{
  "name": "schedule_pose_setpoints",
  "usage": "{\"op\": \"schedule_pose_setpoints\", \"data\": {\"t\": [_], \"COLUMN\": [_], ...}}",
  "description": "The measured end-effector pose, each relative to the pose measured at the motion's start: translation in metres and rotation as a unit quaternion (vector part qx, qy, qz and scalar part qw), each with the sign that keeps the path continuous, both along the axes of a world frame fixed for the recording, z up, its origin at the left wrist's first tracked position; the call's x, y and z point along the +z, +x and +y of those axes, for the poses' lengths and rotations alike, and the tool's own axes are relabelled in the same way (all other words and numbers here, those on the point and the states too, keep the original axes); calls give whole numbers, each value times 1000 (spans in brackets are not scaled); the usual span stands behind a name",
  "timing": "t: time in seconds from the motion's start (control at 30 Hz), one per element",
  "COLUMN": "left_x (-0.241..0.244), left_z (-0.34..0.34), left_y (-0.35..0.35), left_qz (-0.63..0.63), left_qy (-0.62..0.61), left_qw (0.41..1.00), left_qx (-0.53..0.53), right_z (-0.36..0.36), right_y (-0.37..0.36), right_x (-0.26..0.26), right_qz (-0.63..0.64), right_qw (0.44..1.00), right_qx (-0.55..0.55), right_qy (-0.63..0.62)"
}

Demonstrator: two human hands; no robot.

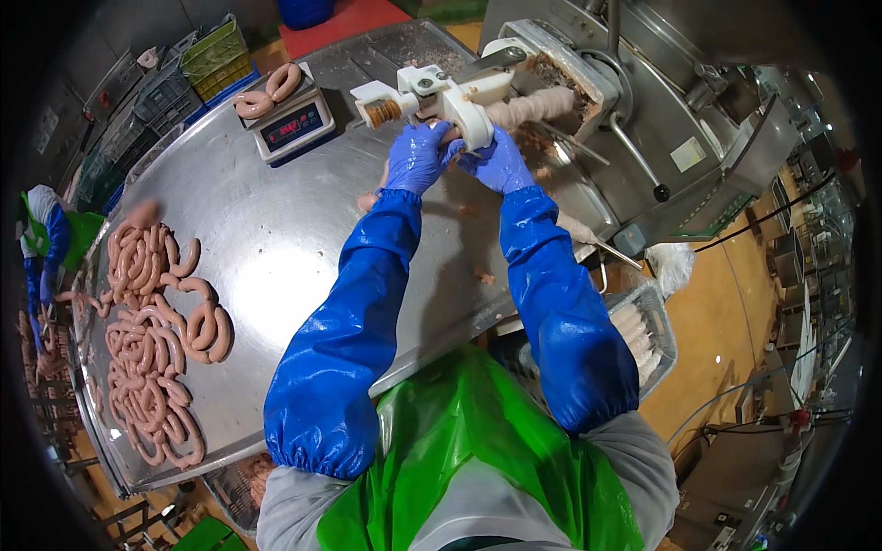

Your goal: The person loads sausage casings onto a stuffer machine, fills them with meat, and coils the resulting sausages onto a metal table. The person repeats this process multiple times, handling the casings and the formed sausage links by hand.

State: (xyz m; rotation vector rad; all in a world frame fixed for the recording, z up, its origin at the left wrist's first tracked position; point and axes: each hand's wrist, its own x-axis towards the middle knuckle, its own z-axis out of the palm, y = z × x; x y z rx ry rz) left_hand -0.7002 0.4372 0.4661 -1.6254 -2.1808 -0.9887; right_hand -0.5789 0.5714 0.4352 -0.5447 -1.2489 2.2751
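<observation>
My left hand (pixel 415 158), in a wet blue glove, closes around a pale pink sausage (pixel 448 136) just left of the white plastic casing holder (pixel 474 125). More of a sausage strand (pixel 368 201) shows beside that wrist. My right hand (pixel 499 164), also gloved, is at the holder's lower edge; its fingertips are partly hidden, so its grip is unclear. Right of the holder, a gathered whitish casing (pixel 534 109) sits on the filling tube of a stainless steel sausage filler (pixel 661 144). A black-ended lever (pixel 637 158) hangs from the machine.
A digital scale (pixel 293 127) carries sausage links (pixel 269 93). Linked sausages (pixel 148 344) lie heaped along the left of the steel table (pixel 275 275). Another casing stick (pixel 577 227) juts out on the right, above a crate (pixel 658 337) of casings. At far left works another person (pixel 58 227).
</observation>
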Motion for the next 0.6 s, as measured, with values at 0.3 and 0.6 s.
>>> {"op": "schedule_pose_setpoints", "data": {"t": [0.3,0.6], "left_x": [4,3], "left_z": [-6,-5], "left_y": [5,6], "left_qz": [-43,-13], "left_qy": [2,-3], "left_qw": [999,1000], "left_qx": [7,18], "right_z": [-6,-8], "right_y": [-9,-10], "right_x": [4,0], "right_qz": [4,11], "right_qw": [987,985], "right_qx": [-42,-74], "right_qy": [-155,-154]}}
